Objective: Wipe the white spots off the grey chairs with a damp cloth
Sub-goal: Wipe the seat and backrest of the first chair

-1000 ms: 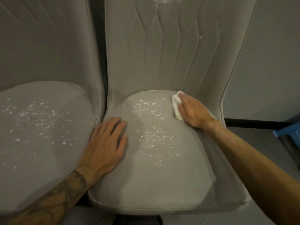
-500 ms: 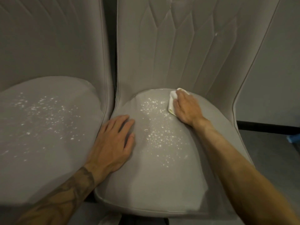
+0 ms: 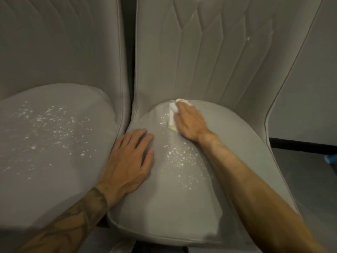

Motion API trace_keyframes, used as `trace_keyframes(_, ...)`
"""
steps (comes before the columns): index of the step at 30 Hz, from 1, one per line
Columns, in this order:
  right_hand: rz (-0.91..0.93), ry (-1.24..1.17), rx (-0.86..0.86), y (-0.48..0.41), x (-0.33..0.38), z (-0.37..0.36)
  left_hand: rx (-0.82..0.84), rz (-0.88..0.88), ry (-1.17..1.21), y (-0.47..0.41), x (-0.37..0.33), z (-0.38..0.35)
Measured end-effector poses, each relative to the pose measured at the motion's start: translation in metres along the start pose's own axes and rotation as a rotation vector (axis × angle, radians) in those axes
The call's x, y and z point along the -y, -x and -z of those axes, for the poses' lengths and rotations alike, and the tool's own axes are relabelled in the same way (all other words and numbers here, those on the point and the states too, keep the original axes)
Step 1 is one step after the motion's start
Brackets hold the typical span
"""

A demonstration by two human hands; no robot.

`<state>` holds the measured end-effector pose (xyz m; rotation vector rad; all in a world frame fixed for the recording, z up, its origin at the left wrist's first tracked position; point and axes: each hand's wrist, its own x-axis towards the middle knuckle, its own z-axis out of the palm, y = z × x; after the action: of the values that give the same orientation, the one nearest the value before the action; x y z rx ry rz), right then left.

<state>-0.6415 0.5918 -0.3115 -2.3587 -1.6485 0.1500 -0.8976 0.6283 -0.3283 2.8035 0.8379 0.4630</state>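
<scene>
Two grey upholstered chairs stand side by side. On the right chair's seat lies a patch of white spots in the middle. My right hand presses a folded white cloth flat on the back of that seat, near the backrest. My left hand lies palm down, fingers spread, on the seat's left edge and holds nothing. The left chair's seat carries its own scatter of white spots.
The right chair's quilted backrest has a small white mark high on its right side. A narrow dark gap separates the two backrests. A pale wall and grey floor lie to the right.
My right hand has slid the cloth leftward along the back of the right seat, and the spots there have thinned. My left hand has stayed put. The view has shifted right.
</scene>
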Motion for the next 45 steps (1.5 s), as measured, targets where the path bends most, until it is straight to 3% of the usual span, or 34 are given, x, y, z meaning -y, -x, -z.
trace_keyframes(3, 0.116, 0.064, 0.058, 0.002, -0.003, 0.005, 0.008, -0.003, -0.002, -0.001, 0.001, 0.0)
trace_keyframes(7, -0.08, 0.095, 0.027, 0.011, -0.056, 0.025, -0.01, -0.006, 0.006, -0.002, -0.001, 0.0)
trace_keyframes(9, -0.118, 0.065, -0.022, 0.008, -0.046, 0.022, -0.016, -0.003, 0.012, -0.001, -0.002, 0.001)
trace_keyframes(13, 0.093, -0.018, 0.037, 0.001, 0.031, -0.01, -0.01, 0.014, 0.004, 0.0, -0.002, 0.002)
trace_keyframes(16, 0.238, 0.07, 0.078, 0.007, 0.028, -0.008, -0.003, 0.017, 0.014, 0.001, -0.003, 0.003)
trace_keyframes(20, -0.006, 0.119, 0.053, 0.014, -0.031, 0.017, -0.004, 0.029, 0.042, 0.003, -0.005, 0.004)
trace_keyframes(22, -0.053, 0.108, 0.012, 0.017, -0.019, 0.016, -0.013, 0.038, 0.051, 0.003, -0.004, 0.003)
trace_keyframes(26, 0.157, 0.033, 0.06, 0.021, 0.06, -0.013, -0.027, 0.109, 0.053, 0.002, -0.008, 0.006)
trace_keyframes(29, 0.252, 0.08, 0.103, 0.027, 0.051, -0.005, -0.05, 0.139, -0.015, 0.011, -0.013, 0.016)
trace_keyframes(33, -0.013, 0.149, 0.09, 0.032, -0.013, 0.02, -0.026, 0.036, -0.167, 0.036, -0.001, 0.029)
trace_keyframes(35, -0.06, 0.121, 0.034, 0.032, -0.001, 0.019, -0.015, 0.045, -0.182, 0.044, 0.004, 0.032)
trace_keyframes(39, 0.14, -0.003, 0.053, 0.035, 0.089, -0.015, -0.015, 0.079, -0.165, 0.048, 0.002, 0.031)
trace_keyframes(41, 0.236, 0.0, 0.065, 0.043, 0.102, -0.023, -0.012, 0.08, -0.151, 0.047, 0.005, 0.03)
trace_keyframes(43, 0.272, 0.07, 0.094, 0.047, 0.077, -0.008, -0.019, 0.077, -0.154, 0.049, 0.007, 0.029)
trace_keyframes(45, 0.171, 0.118, 0.109, 0.051, 0.03, 0.01, -0.028, 0.065, -0.172, 0.049, 0.009, 0.027)
